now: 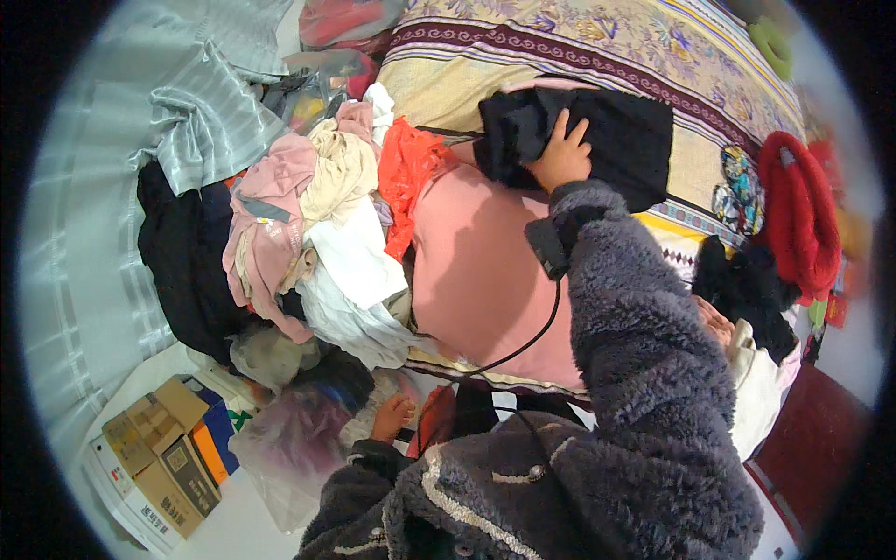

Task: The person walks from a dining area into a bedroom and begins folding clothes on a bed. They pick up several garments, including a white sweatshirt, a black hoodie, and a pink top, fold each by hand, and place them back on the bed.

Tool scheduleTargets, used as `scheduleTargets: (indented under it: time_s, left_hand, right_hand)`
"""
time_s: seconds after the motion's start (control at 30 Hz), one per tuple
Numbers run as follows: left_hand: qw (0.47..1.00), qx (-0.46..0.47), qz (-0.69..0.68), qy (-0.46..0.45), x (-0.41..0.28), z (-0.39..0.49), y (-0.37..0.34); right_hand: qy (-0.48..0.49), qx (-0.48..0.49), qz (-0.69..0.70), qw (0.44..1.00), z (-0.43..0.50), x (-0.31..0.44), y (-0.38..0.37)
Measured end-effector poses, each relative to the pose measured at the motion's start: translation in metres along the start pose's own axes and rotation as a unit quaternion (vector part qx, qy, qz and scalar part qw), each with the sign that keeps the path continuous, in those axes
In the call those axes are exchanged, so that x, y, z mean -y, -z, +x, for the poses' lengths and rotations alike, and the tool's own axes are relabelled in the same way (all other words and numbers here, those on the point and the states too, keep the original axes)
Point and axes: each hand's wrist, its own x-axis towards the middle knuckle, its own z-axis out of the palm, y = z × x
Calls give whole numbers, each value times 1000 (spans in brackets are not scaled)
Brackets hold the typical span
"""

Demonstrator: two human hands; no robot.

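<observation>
My right hand (563, 155) rests with its fingers spread on a folded black garment (626, 143), near the garment's left part. Under and beside that garment lies a smooth pink cloth (483, 273), spread flat on the bed. My left hand (393, 416) hangs low near my body, fingers loosely curled, beside a clear plastic bag; whether it holds anything is not plain. A red plastic bag (406, 182) lies between the pink cloth and a heap of clothes, which includes a white garment (360, 255), a pink printed garment (269, 231) and a cream garment (341, 161).
A patterned bedspread (448, 63) covers the bed. At right are a red fluffy item (798, 210), black fabric (745, 297) and part of another hand (712, 322). Cardboard boxes (164, 483) and a bag of purple fabric (294, 441) stand lower left, near a grey curtain (84, 231).
</observation>
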Motion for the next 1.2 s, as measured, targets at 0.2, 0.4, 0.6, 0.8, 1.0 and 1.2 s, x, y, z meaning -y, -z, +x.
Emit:
scheduleTargets:
  time_s: [0.2, 0.4, 0.6, 0.8, 1.0, 1.2]
  left_hand:
    - [962, 105, -232, 95, 48, 9, 7]
    - [997, 42, -69, -6, 47, 17, 20]
    - [998, 45, -24, -22, 5, 6, 24]
    - [997, 31, -33, -55, -26, -3, 35]
    - [987, -6, 13, -157, -33, 3, 71]
    - [990, -55, -16, -132, -39, 25, 89]
  right_hand:
    - [41, 197, -91, 975, -24, -1, -25]
    - [20, 256, 11, 966, -23, -4, 3]
    - [52, 200, 133, 969, -111, -1, 28]
    - [266, 397, 206, 854, -243, -60, 49]
    - [134, 544, 281, 779, -345, -123, 64]
    - [-8, 485, 393, 781, -358, -122, 98]
